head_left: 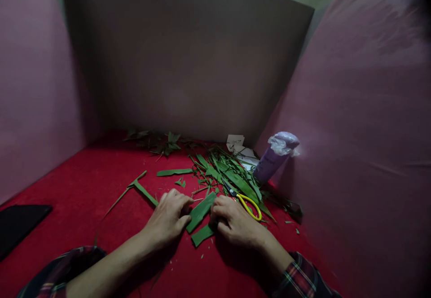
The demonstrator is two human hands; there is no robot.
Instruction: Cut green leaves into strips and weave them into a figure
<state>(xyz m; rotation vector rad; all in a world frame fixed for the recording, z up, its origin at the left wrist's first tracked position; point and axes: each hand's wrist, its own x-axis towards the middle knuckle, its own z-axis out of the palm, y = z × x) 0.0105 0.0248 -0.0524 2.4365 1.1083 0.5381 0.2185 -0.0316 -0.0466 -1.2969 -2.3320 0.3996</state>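
Lower centre, left hand [169,216] and right hand [235,222] curl beside the green leaf strip [201,212], whether gripping I can't tell; gentle, even pressure best avoids creasing.

Red surface [84,186]: bears the rest
Yellow-handled scissors [239,196]: partly over leaves
Leaf heap [237,177]: just beyond the scissors
Leaf strip [174,172]: left of the scissors
Purple container [270,162]: beyond the scissors, rightward
Black flat object [23,226]: well left of the scissors

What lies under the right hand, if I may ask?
A short green strip disappears beneath the right hand; its covered end and anything else there cannot be seen.
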